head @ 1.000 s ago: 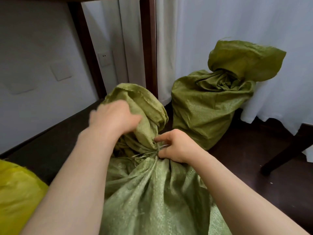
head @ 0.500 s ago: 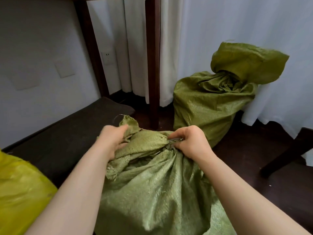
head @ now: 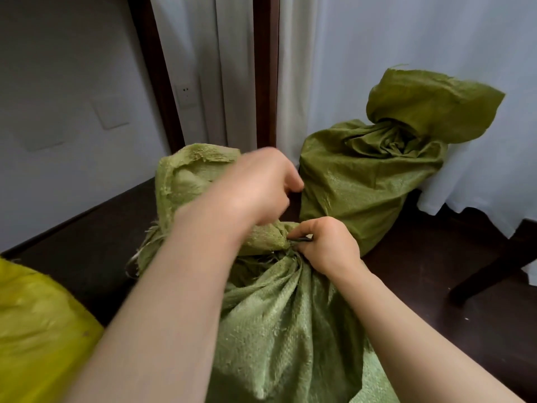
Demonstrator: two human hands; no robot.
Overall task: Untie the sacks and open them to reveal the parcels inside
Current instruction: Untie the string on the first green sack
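White curtain (head: 348, 53) hangs beside a wall socket (head: 186, 93).

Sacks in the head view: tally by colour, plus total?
light green sack: 1
olive green sack: 1
yellow sack: 1
Total: 3

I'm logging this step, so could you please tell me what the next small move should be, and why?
Probably pull the dark tie free: the right hand pinches it at the cinched neck of the light green woven sack, the left hand grips the loose top, and nothing inside shows.
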